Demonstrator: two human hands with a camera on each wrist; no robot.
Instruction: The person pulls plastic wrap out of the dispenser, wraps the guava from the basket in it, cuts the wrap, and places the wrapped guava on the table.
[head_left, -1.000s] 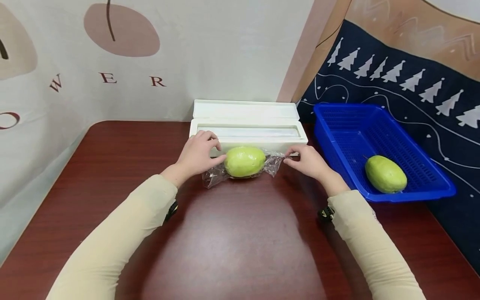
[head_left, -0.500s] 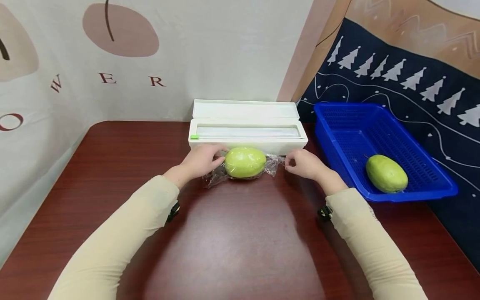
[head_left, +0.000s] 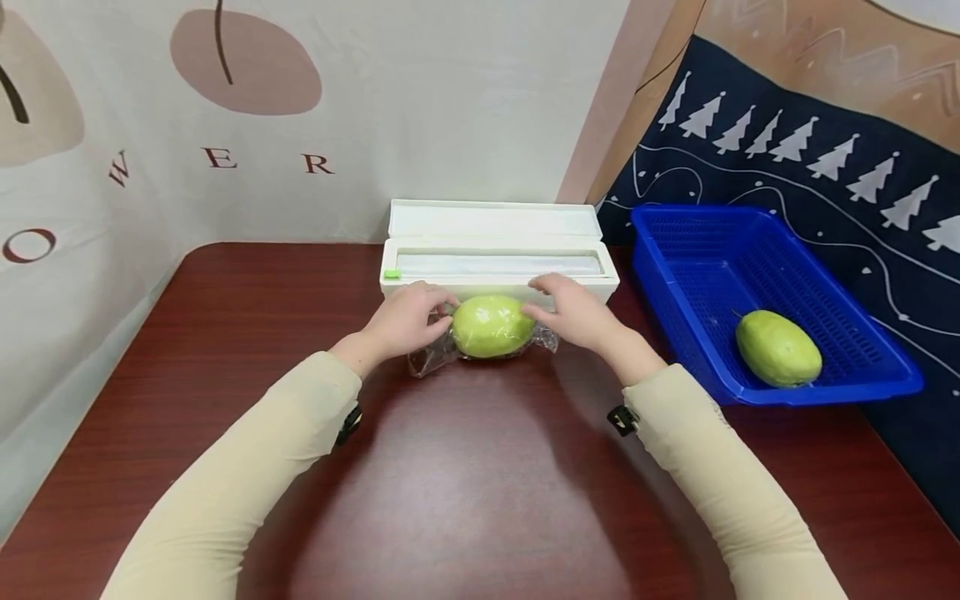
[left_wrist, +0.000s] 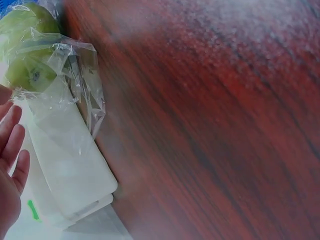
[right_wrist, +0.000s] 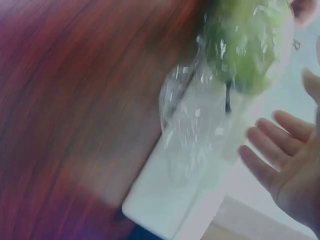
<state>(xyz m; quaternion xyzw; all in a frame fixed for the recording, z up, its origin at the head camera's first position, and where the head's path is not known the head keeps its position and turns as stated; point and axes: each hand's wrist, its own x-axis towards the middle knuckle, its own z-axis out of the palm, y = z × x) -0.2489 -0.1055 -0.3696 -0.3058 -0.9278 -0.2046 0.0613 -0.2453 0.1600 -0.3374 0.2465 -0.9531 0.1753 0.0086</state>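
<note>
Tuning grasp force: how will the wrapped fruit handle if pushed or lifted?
The wrapped fruit would probably roll if pushed, given its rounded oval body. The glossy film could make it slippery to hold. The film's loose, crumpled ends look floppy and would likely trail when lifted.

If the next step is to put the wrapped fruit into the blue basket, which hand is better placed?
Probably the right hand: it is at the end of the wrapped fruit nearer the blue basket, while the left hand is at the opposite end, farther from it.
</note>
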